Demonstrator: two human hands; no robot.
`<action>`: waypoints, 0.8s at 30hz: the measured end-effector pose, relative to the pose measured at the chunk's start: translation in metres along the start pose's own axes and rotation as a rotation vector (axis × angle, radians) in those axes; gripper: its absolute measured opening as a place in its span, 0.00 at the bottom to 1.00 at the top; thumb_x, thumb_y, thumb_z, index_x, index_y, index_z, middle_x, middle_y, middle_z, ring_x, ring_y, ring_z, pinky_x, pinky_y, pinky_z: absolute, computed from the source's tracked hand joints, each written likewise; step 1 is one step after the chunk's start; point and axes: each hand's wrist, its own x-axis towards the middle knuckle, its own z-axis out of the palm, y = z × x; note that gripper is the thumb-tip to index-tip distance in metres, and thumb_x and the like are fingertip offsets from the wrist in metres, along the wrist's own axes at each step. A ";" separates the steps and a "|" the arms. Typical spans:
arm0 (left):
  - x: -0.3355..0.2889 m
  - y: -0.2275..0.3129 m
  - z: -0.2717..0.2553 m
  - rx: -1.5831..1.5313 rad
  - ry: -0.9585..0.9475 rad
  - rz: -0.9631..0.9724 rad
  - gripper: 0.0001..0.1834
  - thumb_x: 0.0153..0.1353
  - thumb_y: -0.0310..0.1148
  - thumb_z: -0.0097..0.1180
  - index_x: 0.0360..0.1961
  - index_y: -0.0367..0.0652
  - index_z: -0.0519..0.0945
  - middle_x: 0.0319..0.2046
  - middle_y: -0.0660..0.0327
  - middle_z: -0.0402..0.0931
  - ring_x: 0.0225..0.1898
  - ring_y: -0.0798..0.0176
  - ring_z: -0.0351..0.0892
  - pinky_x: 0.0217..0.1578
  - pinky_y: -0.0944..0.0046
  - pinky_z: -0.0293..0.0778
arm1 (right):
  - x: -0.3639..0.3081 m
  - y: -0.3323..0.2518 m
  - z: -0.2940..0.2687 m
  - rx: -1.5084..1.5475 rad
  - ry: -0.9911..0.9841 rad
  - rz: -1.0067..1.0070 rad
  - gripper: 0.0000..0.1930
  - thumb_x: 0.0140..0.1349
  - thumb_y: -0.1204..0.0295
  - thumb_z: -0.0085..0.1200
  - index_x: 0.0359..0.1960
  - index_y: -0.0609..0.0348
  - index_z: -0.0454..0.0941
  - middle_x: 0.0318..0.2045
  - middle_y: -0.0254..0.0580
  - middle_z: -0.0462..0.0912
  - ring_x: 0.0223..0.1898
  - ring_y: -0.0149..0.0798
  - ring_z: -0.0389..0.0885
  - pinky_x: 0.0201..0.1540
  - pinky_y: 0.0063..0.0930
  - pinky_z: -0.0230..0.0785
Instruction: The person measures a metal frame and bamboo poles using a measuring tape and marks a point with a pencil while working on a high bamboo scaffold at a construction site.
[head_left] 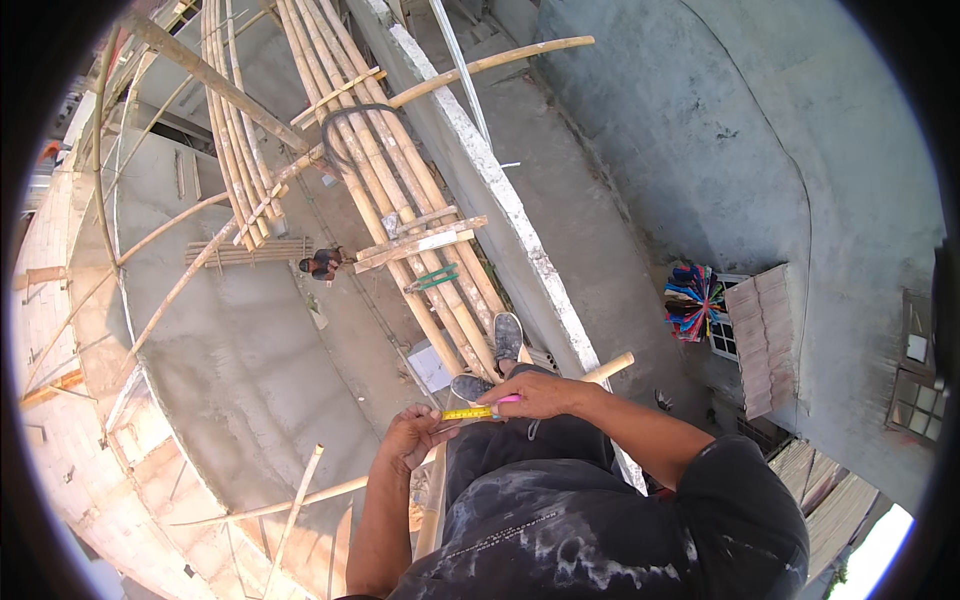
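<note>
A yellow tape (pixel 465 413) stretches between the person's two hands, in front of the body, above the near end of a walkway of bamboo poles (pixel 385 170). The left hand (pixel 408 438) has its fingertips pinched at one end of the tape. The right hand (pixel 537 393) is closed at the other end, back of the hand upward, and a pink item (pixel 509 399) shows at its fingers; its kind cannot be told.

Just beyond the tape are two grey shoes (pixel 508 338), standing at the walkway's near end, one further forward than the other. The dark shirt (pixel 560 530) carries pale smears.

Further along, a green tool (pixel 433 279) lies across the poles. Beyond it, boards (pixel 420 248) lie crosswise and jut past the walkway's left edge. Towards the far end, a dark loop (pixel 326 135) lies over the poles.

Along the walkway's right edge runs a wall (pixel 520 210) with a rough, whitish top. Off the left edge, a co-worker (pixel 323 264) is on the ground far below, near some stacked poles (pixel 250 250).

Well to the right, colourful cloths (pixel 693 302) hang in a cluster beside a window (pixel 724 335) and a ribbed awning (pixel 762 340), against a large grey house wall (pixel 850 150).
</note>
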 end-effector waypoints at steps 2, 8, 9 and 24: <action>0.017 0.042 -0.004 0.081 0.099 0.095 0.02 0.68 0.22 0.56 0.40 0.38 0.76 0.38 0.50 0.81 0.44 0.42 0.86 0.51 0.42 0.84 | -0.050 0.014 -0.016 0.151 0.186 -0.050 0.19 0.70 0.62 0.52 0.59 0.52 0.81 0.49 0.46 0.84 0.56 0.39 0.78 0.59 0.31 0.70; 0.043 0.229 -0.087 0.046 0.432 0.463 0.07 0.71 0.24 0.52 0.46 0.34 0.71 0.44 0.50 0.79 0.53 0.46 0.82 0.57 0.47 0.82 | -0.190 0.008 -0.071 0.223 0.133 0.325 0.15 0.68 0.66 0.56 0.54 0.55 0.83 0.54 0.39 0.81 0.55 0.37 0.76 0.59 0.32 0.68; 0.037 0.269 -0.110 0.026 0.454 0.518 0.09 0.72 0.26 0.52 0.48 0.33 0.71 0.46 0.48 0.78 0.54 0.46 0.82 0.58 0.47 0.81 | -0.203 0.000 -0.072 0.225 0.137 0.308 0.15 0.68 0.66 0.56 0.54 0.55 0.83 0.54 0.39 0.81 0.55 0.37 0.76 0.59 0.32 0.68; 0.144 -0.066 0.247 0.303 -0.414 -0.610 0.11 0.77 0.39 0.46 0.51 0.44 0.73 0.53 0.51 0.78 0.61 0.49 0.77 0.56 0.18 0.69 | -0.232 -0.095 0.020 -0.283 0.887 0.733 0.19 0.67 0.56 0.55 0.46 0.60 0.82 0.48 0.51 0.80 0.50 0.57 0.80 0.55 0.48 0.72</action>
